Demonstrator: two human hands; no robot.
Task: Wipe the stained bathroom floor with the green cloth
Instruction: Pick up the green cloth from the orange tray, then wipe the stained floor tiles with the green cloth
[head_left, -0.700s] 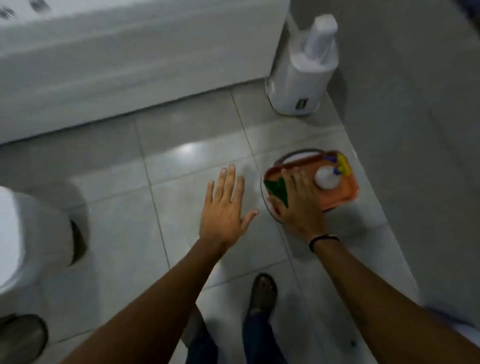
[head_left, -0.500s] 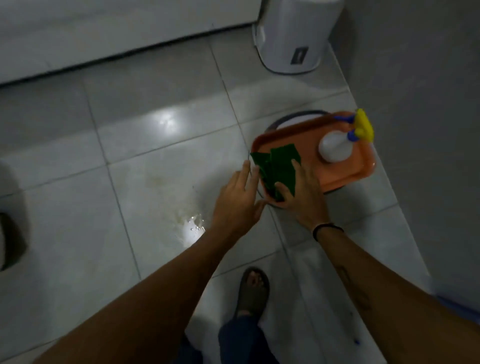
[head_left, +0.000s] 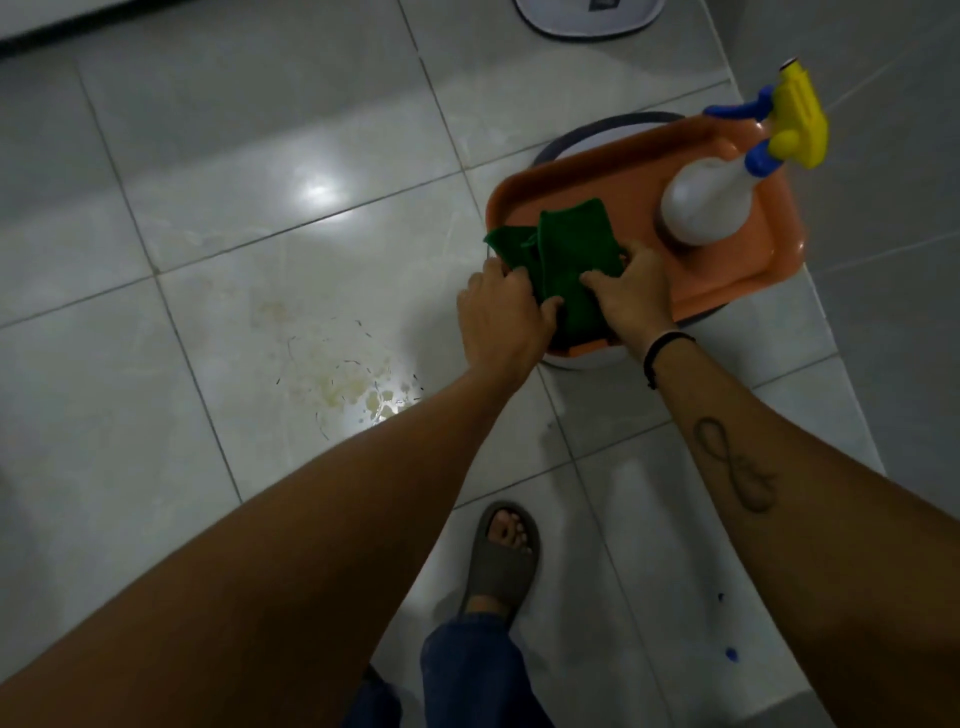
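The green cloth (head_left: 569, 254) lies folded at the near left corner of an orange tray (head_left: 613, 176) that rests on a round white tub. My left hand (head_left: 501, 317) grips the cloth's left side, and my right hand (head_left: 631, 293) holds its right side, fingers curled over the fabric. A yellowish stain (head_left: 348, 384) with wet blobs and small dark specks spreads over the pale floor tiles to the left of my hands.
A white spray bottle (head_left: 706, 205) with a yellow and blue trigger stands on the tray's right half. A white bin base (head_left: 587, 18) sits at the top. A grey wall (head_left: 893, 218) runs along the right. My sandalled foot (head_left: 501, 556) is below the tray.
My left hand moved right from above the floor onto the cloth. Both hands now hold the cloth, and the view has dropped closer to the tray and the stain.
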